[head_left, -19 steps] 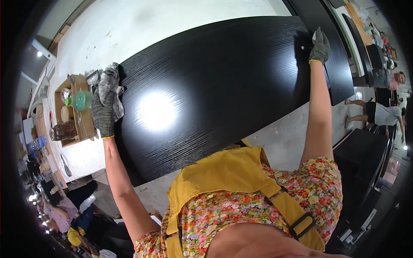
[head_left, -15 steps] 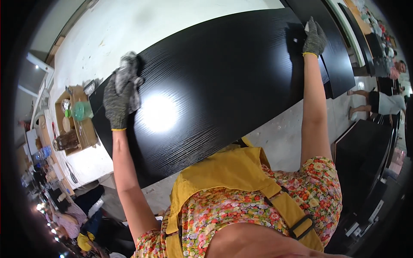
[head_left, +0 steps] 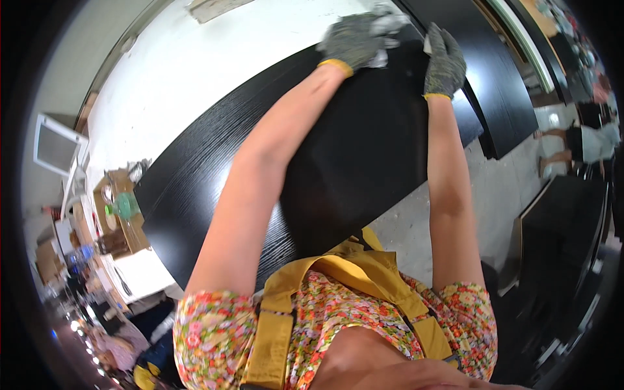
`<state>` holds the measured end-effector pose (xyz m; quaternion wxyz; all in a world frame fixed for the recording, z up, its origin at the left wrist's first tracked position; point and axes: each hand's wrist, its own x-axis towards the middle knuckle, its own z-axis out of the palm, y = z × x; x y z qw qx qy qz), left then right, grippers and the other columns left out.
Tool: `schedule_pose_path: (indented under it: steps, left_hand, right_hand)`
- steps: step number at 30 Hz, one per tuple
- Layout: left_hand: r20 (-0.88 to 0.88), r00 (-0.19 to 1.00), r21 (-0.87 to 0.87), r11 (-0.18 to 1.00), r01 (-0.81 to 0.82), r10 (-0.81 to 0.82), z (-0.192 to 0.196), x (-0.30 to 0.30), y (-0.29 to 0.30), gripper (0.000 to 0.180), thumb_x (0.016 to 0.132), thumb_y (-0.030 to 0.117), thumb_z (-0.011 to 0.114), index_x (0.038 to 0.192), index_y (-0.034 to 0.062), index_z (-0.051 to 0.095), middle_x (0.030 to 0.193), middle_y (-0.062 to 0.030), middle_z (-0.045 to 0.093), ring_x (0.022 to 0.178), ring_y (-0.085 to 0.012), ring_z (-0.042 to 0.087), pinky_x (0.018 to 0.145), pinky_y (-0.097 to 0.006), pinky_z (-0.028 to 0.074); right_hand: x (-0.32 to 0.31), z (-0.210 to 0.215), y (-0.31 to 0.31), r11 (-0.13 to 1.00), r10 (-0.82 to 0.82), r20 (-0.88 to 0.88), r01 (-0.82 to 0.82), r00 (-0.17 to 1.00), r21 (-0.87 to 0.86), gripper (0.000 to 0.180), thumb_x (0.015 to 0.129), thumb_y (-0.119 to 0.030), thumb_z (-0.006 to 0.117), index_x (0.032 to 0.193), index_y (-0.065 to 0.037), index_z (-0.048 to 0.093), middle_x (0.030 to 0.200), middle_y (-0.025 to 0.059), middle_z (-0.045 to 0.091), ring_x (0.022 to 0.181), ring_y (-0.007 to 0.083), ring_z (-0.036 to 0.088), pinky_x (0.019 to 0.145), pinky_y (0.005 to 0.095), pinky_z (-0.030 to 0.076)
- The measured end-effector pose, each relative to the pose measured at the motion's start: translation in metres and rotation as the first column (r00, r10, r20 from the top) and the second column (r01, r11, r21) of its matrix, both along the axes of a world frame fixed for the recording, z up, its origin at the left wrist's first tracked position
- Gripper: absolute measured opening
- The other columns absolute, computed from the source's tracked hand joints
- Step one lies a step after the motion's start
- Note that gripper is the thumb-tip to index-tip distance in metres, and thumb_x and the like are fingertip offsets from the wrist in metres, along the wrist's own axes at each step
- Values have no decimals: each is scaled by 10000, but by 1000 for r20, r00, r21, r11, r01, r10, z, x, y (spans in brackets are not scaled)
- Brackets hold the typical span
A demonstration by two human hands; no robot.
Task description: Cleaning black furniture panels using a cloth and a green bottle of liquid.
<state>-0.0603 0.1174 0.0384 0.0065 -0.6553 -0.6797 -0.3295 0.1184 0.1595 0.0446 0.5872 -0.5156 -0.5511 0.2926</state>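
Observation:
A long black board with a wood-grain sheen (head_left: 195,156) lies in front of me on a white surface. My left hand (head_left: 354,45), in a grey knitted glove with a yellow cuff, is at its far edge toward the right. It is closed on a crumpled grey-and-white cloth (head_left: 390,25) pressed to the board; both are blurred by motion. My right hand (head_left: 446,68), gloved the same way, is over the board's right end. Its fingers are together, with a small white piece (head_left: 427,44) at the thumb side; what it is I cannot make out.
Another black board (head_left: 500,84) lies just beyond the right end. On the left, a cardboard box (head_left: 138,231) holds a green-tinted bottle and other items. A stack of black panels (head_left: 562,221) stands at the lower right. People (head_left: 565,146) are at the far right and lower left.
My left hand has swept the cloth from the board's left end across to its far right part. My right hand has shifted slightly left in view. The whole view has turned a little.

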Motion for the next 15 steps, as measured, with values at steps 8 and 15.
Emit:
schedule_pose_path:
  steps: [8, 15]
  left_hand:
    - [9, 983, -124, 976, 181, -182, 11, 61, 54, 441, 791, 413, 621, 1155, 168, 672, 1072, -120, 694, 1019, -328, 656, 896, -461, 495]
    - [-41, 989, -167, 977, 134, -142, 4, -44, -84, 614, 830, 534, 601, 1222, 62, 611, 1046, -187, 682, 999, -340, 650, 898, -445, 487]
  right_hand:
    - [64, -38, 34, 874, -268, 642, -99, 718, 475, 340, 923, -270, 659, 1209, -86, 675, 1133, 110, 687, 990, 224, 662, 872, 324, 534]
    - [57, -40, 50, 863, -166, 606, -183, 778, 471, 262, 937, -196, 636, 1187, -143, 695, 1169, 135, 678, 1032, 249, 658, 915, 328, 522]
